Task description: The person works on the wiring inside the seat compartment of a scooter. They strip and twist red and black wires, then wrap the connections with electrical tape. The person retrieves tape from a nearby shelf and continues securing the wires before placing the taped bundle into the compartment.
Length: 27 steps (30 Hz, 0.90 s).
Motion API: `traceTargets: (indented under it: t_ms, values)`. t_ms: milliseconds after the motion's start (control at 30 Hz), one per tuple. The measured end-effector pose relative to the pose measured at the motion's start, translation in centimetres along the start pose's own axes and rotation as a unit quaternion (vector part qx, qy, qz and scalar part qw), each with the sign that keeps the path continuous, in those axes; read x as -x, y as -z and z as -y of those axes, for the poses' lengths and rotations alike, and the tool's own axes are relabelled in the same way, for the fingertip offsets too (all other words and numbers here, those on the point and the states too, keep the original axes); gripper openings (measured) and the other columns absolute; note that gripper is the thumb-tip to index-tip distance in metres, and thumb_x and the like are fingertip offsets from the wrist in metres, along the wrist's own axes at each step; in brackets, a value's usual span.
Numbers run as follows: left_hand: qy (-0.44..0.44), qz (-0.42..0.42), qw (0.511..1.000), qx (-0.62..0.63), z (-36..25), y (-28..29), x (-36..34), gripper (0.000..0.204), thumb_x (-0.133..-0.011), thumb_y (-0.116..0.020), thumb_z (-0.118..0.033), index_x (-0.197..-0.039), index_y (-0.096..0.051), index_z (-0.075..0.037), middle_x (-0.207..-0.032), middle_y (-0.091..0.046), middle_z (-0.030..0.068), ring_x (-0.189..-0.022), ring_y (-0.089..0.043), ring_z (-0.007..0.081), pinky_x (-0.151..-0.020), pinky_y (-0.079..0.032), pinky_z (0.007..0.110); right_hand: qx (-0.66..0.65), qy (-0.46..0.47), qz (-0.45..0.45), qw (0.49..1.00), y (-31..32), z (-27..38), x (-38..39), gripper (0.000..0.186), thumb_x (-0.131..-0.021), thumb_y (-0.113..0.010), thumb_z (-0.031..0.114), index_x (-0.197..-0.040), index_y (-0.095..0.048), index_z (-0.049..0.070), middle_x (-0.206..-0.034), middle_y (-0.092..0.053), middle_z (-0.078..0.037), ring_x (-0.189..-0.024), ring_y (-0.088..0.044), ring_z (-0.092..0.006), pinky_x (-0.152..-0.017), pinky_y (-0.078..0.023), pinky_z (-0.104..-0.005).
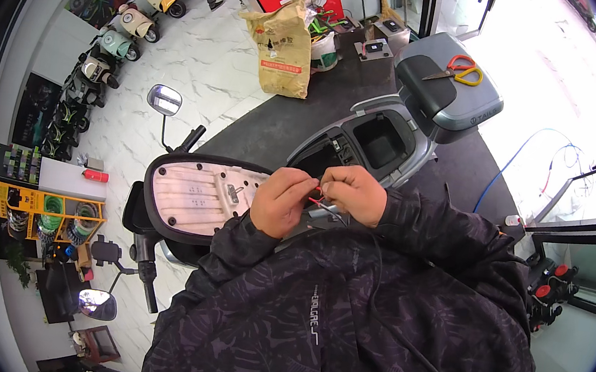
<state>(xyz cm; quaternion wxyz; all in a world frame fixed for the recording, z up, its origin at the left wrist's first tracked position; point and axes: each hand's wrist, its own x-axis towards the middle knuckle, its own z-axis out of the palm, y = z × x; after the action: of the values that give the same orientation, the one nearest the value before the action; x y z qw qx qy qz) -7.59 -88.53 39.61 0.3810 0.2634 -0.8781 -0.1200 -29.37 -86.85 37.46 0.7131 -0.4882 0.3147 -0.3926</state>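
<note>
In front of my chest, over a grey scooter, both hands are close together with fingers pinched. My left hand [279, 202] and my right hand [356, 195] grip a thin red wire [316, 201] between their fingertips; its ends are partly hidden by the fingers. A dark cable hangs just below the right hand. The scooter's seat [187, 206] is tipped up beside my left hand, its pale underside showing. Beyond the hands lies the open storage compartment [402, 170]. Red-and-yellow-handled scissors [468, 74] rest on the grey rear top box [488, 101].
A handlebar grip [191, 137] and a mirror [165, 100] stick out at left. Past the scooter stand a tan sack [284, 54] and a white bucket [324, 54]. Several parked scooters [136, 21] line the far left. A blue hose [495, 182] trails at right.
</note>
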Motion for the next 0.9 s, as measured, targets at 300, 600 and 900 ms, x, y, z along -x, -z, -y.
traceTargets:
  t_ms: [300, 600, 900]
  values:
    - [0.116, -0.026, 0.993, 0.029, -1.6, -2.0, 0.0, 0.028, -0.083, -0.073, 0.012, -0.109, -0.072, 0.001, -0.105, -0.069, 0.0134, -0.09, -0.07, 0.0316, -0.076, -0.058, 0.038, 0.175, 0.149, 0.011, 0.973, 3.6, 1.5, -0.2, 0.012, -0.095, -0.068, 0.016, -0.093, -0.066, 0.004, -0.078, -0.063, -0.005, -0.055, -0.058, -0.0162, -0.05, -0.044, -0.0321]
    - [0.217, -0.034, 0.975, 0.037, -4.5, -2.9, 0.2, 0.02, -0.088, -0.074, 0.008, -0.107, -0.072, 0.002, -0.104, -0.069, 0.0138, -0.086, -0.07, 0.0309, -0.074, -0.057, 0.036, 0.537, 0.513, 0.111, 0.661, 6.8, 3.3, -2.8, 0.02, -0.076, -0.079, 0.01, -0.093, -0.069, 0.007, -0.088, -0.065, -0.005, -0.069, -0.065, -0.0235, -0.058, -0.049, -0.0363]
    - [0.019, -0.068, 0.988, -0.137, -4.0, -2.7, 1.0, 0.038, -0.075, -0.075, 0.012, -0.112, -0.072, 0.004, -0.104, -0.069, 0.0133, -0.09, -0.069, 0.0341, -0.075, -0.058, 0.041, -0.227, -0.218, 0.128, 0.94, 3.5, 1.1, 0.0, 0.014, -0.097, -0.06, 0.007, -0.084, -0.063, 0.004, -0.067, -0.048, -0.001, -0.05, -0.04, -0.0102, -0.046, -0.029, -0.0283]
